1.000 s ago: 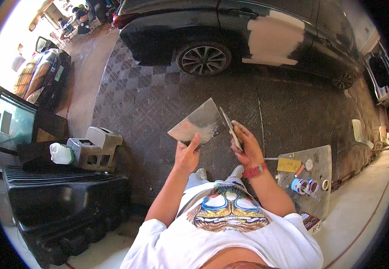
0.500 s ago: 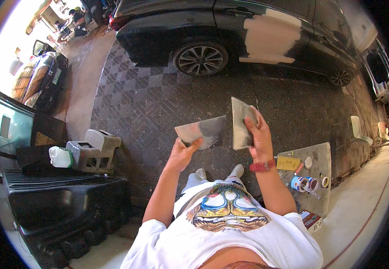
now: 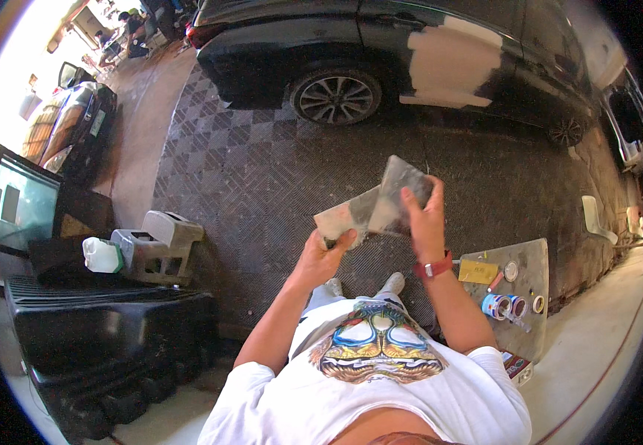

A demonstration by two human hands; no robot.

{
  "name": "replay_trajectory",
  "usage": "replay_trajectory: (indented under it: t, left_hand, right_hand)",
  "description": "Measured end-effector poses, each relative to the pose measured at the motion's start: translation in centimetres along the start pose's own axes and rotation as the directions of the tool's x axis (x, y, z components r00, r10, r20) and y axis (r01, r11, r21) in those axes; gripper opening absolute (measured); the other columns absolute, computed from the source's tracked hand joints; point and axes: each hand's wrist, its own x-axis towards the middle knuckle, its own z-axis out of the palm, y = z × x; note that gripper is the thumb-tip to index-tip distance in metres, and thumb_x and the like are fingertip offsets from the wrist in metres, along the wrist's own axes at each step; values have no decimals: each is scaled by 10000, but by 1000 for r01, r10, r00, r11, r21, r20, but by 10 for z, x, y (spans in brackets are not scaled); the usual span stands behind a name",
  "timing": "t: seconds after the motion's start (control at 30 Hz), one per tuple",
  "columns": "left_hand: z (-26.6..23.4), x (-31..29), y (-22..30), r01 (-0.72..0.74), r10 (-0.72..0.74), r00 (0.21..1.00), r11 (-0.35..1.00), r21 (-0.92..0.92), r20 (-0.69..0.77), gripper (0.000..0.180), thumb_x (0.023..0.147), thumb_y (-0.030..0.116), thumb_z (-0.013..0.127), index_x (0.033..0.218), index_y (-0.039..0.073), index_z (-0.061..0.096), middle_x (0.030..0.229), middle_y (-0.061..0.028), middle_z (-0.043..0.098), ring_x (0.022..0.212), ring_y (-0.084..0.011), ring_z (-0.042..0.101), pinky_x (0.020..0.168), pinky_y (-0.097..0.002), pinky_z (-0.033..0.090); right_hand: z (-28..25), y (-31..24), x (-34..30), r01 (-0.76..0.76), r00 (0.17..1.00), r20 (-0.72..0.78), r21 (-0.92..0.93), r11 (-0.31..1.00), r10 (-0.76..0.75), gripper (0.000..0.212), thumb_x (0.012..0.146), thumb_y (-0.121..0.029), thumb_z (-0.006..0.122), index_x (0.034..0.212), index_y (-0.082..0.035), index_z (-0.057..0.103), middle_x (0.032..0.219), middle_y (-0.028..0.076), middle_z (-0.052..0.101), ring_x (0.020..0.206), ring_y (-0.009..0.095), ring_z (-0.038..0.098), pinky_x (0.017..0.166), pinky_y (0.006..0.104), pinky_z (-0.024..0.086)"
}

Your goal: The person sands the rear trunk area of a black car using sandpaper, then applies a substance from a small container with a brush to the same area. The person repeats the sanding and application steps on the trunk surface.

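My left hand point(image 3: 323, 254) is closed on the near edge of a flat rectangular spreader point(image 3: 345, 215), pale and greyish, its thumb pressed on top. In my right hand point(image 3: 426, 219) is a second flat spreader point(image 3: 395, 194), grey and smeared, gripped with the thumb across its face. The right spreader's lower part meets or overlaps the far end of the left one. Both are held in the air in front of my body. Beyond them stands a dark car point(image 3: 277, 44) with a pale, pinkish filler patch point(image 3: 451, 63) on its door.
At the right, a grey board point(image 3: 540, 259) bears a yellow sheet point(image 3: 477, 271), two open cans point(image 3: 495, 305) and small round lids. On my left are a grey step stool point(image 3: 162, 248), a white jug point(image 3: 101, 255) and a large black plastic piece point(image 3: 114, 334). Patterned mats cover the floor.
The two spreaders, apart before, have come together. My left hand has moved right, and my right hand has tilted its spreader over toward the left one.
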Motion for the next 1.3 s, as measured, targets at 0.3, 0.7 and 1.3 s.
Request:
replay_trajectory:
  t: [0.3,0.7,1.3]
  left_hand:
    - [19,1,30,-68,71,994,997,32,-81,284,968,187,683,1181,3,641,991,-85,718,914,-157,645,831,-322,524]
    - [8,0,54,-82,80,990,997,7,115,303,926,132,725,1191,26,624,1036,-63,710,964,-137,650,868,-340,534]
    - [17,4,37,-109,113,992,992,-58,65,320,963,201,709,1210,25,609,1109,-47,689,1023,-135,625,905,-322,513]
  right_hand:
    - [3,1,3,26,997,69,70,997,-31,478,899,-177,757,1250,-60,455,1068,68,607,937,132,595,825,296,520]
    - [14,-45,-12,120,935,343,-57,991,-93,449,886,-149,765,1224,-76,478,1032,35,583,929,113,554,824,300,497]
    - [12,-25,-21,237,958,206,-177,955,-199,445,874,-184,778,1201,-37,515,1022,72,618,926,142,604,820,308,513]
